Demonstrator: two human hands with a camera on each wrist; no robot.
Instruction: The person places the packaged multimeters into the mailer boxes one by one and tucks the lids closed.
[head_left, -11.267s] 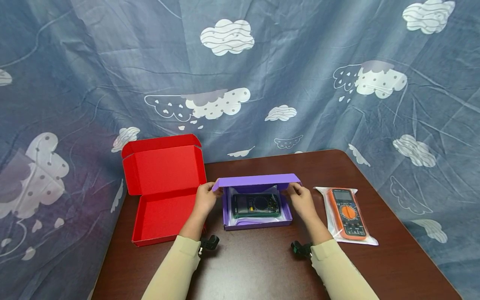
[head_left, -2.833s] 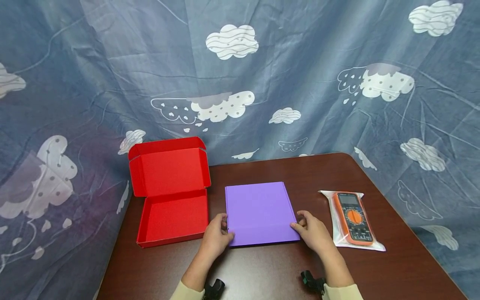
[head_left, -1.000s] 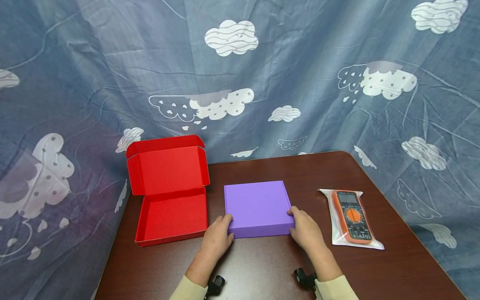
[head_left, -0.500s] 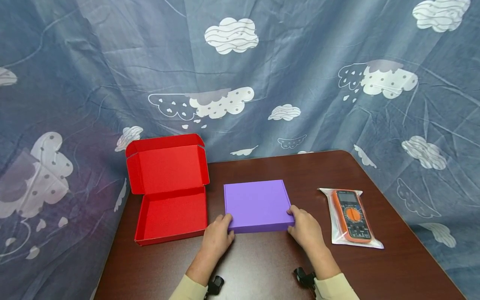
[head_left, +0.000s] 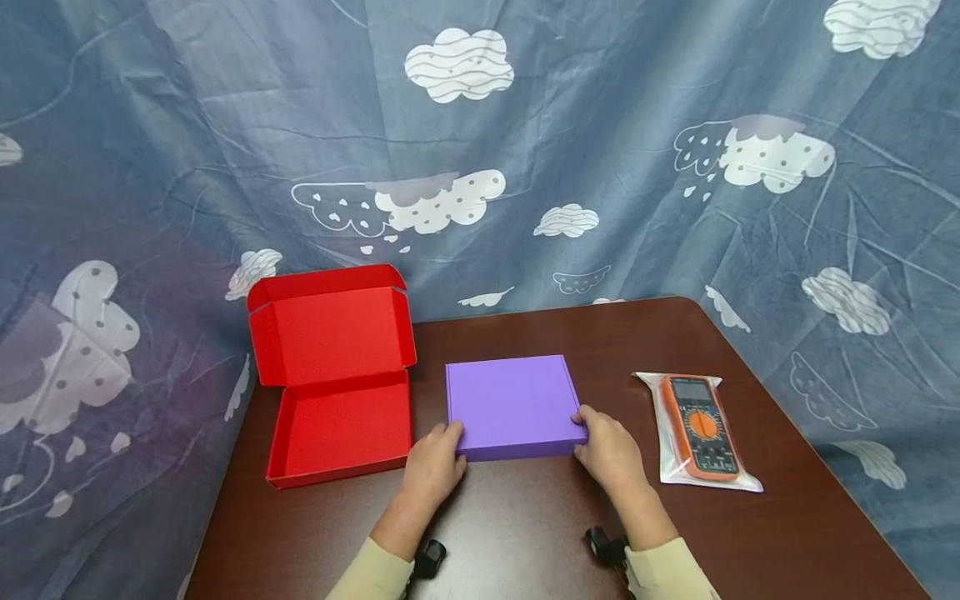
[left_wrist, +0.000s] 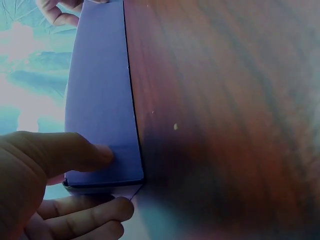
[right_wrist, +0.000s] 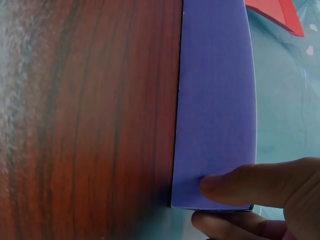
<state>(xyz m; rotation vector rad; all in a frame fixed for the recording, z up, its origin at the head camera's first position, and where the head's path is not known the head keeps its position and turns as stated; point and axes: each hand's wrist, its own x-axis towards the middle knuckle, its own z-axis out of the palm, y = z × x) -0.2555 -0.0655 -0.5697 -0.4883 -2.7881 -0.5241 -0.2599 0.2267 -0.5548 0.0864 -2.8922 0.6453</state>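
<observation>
A purple cardboard box (head_left: 513,402) with its lid down lies in the middle of the table. My left hand (head_left: 433,465) grips its near left corner; in the left wrist view the thumb (left_wrist: 95,156) presses the front face while the fingers lie along the side. At the near right corner, my right hand (head_left: 611,450) holds the box the same way, its thumb (right_wrist: 220,186) on the front panel in the right wrist view. The lid hides what is inside.
Left of the purple box stands an open red box (head_left: 337,425), its lid raised against the curtain (head_left: 645,250). On the right, an orange multimeter (head_left: 702,427) lies in a clear bag on the brown table (head_left: 517,533).
The purple box's lid has come down over the bagged dark multimeter inside, and its front flap now stands down at the front. Both hands moved from the raised lid to the near corners.
</observation>
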